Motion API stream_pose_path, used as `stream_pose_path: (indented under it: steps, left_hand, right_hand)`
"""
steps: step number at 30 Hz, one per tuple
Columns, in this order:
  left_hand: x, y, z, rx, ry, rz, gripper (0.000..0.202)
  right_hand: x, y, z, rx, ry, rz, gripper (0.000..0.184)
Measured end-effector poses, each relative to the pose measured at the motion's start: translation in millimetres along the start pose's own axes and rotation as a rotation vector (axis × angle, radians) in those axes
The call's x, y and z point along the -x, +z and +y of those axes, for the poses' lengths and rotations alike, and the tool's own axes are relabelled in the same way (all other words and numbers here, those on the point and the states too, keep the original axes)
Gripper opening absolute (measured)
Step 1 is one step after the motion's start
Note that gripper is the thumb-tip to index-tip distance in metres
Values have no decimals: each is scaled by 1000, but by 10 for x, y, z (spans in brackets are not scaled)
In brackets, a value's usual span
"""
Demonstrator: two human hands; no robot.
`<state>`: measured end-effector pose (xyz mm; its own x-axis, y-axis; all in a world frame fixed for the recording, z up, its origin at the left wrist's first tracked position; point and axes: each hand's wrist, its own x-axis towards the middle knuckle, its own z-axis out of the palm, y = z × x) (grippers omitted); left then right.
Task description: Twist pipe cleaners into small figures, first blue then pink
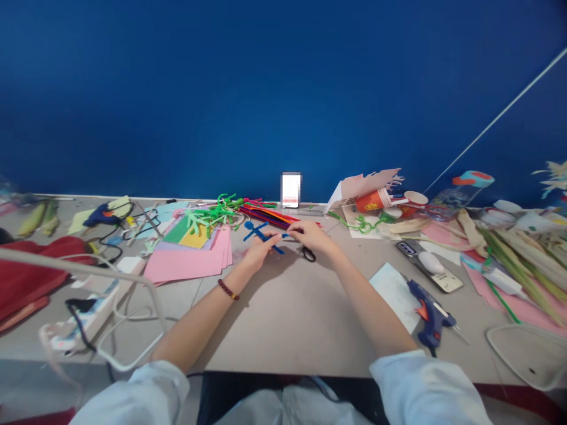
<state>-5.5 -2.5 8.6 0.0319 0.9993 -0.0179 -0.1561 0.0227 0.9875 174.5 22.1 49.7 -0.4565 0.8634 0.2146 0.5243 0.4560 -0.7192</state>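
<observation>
Both my hands meet at the far middle of the grey table [283, 313]. My left hand [261, 248], with a red bead bracelet on its wrist, pinches a blue pipe-cleaner figure [259, 232]. My right hand [312, 235] is closed on the other end of that blue pipe cleaner. A small black loop, perhaps scissor handles [309, 254], lies just under my right hand. A bundle of coloured pipe cleaners [266, 215] lies right behind the hands, with green twisted ones [212, 215] to its left.
A stack of pink and coloured paper [190, 257] lies left of my hands. A blue glue gun [429, 316] and white sheet [394, 292] lie at right, a phone [427, 265] beyond. Red paper cups [376, 199], corn husks [518, 251], a power strip [93, 313] with cables, another glue gun [101, 213].
</observation>
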Motion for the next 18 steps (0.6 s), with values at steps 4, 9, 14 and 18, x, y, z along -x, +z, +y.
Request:
stream_pose_path:
  steps: [4,9,14,18]
  left_hand:
    - [22,-11,44,-164,96,-81,16]
    - [22,16,52,-202,131,-1,7]
    - [-20,-7,12,-114,43,199,13]
    - [-52,-14,11,76,-88,267,24]
  right_hand:
    - [9,-107,-41,34,20,56,17]
    - [23,-116,-197,119,-44,110,15]
    - [32,23,-264,119,-92,104,14]
    - [24,125,-220,136,-84,16,14]
